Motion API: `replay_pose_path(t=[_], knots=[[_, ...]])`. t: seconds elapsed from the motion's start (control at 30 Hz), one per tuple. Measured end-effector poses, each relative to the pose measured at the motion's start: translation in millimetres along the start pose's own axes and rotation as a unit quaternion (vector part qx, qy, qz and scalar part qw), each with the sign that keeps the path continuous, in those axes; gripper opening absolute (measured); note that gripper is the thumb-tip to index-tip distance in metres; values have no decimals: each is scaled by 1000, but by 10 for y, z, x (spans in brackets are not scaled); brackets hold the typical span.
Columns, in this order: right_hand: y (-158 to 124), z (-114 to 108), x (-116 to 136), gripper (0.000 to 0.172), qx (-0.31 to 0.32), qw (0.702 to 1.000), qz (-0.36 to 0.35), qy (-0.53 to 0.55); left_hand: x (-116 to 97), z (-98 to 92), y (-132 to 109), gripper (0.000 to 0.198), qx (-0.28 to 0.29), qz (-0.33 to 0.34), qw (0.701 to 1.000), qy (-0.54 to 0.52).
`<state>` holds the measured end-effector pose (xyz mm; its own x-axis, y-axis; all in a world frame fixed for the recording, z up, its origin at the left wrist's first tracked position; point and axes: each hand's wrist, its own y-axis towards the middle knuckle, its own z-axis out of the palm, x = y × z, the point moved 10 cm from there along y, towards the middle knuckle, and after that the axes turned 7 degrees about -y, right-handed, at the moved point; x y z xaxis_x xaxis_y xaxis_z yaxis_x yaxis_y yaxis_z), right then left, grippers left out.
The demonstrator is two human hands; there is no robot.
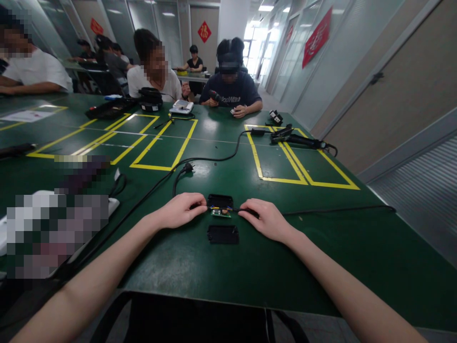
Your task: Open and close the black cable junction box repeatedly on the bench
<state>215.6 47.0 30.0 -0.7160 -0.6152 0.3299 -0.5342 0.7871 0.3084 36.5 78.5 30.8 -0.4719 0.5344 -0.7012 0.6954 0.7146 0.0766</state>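
Between my two hands is a small green circuit board (221,213) with blue and yellow wires and a copper-coloured coil. Black cable runs out from both of its sides. My left hand (186,208) pinches the cable at the board's left end. On the other side, my right hand (262,216) has its fingers closed around the cable (321,210) that stretches to the right. Just behind the board lies one black plastic case half (220,197), open side up. The other black case half (223,235) rests on the table in front of it.
The green table (171,267) carries yellow tape rectangles. A black plug (188,167) and a long cord (214,158) lie beyond my left hand. Farther right rests a black hair-styling-like tool (300,139). Across the table a person (232,90) holds a dark tool; other people sit nearby.
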Motion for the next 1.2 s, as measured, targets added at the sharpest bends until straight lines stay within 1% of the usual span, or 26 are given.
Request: replay_pose_path(t=[0.13,0.23,0.37,0.5,0.6,0.7,0.77,0.9,0.97,1.03,1.2], knots=[[-11,23,-24,31,10,1000,7,-11,-34,-1,4,34,9,-2,1000,-23],[-23,36,-36,35,19,999,8,-24,-49,7,-2,35,27,-15,998,-60],[-35,40,5,39,42,999,-7,-22,-58,55,-24,34,70,-36,990,-119],[-46,74,67,44,81,996,-20,-7,-52,160,-63,36,126,-50,978,-156],[-52,100,88,44,106,994,-20,3,-45,199,-81,37,143,-53,975,-162],[-54,100,97,44,112,993,-19,5,-48,202,-88,38,144,-52,975,-158],[-52,83,103,42,105,994,-21,6,-43,194,-88,38,139,-53,977,-154],[-38,-1,78,36,57,998,-16,8,-11,124,-65,37,91,-52,978,-181],[-36,-14,63,34,45,999,-13,8,5,106,-55,36,75,-50,975,-205],[-36,-1,59,33,46,999,-15,6,28,114,-51,35,73,-55,972,-216],[-39,-1,61,33,38,999,-18,-4,72,109,-46,35,67,-74,974,-203]])
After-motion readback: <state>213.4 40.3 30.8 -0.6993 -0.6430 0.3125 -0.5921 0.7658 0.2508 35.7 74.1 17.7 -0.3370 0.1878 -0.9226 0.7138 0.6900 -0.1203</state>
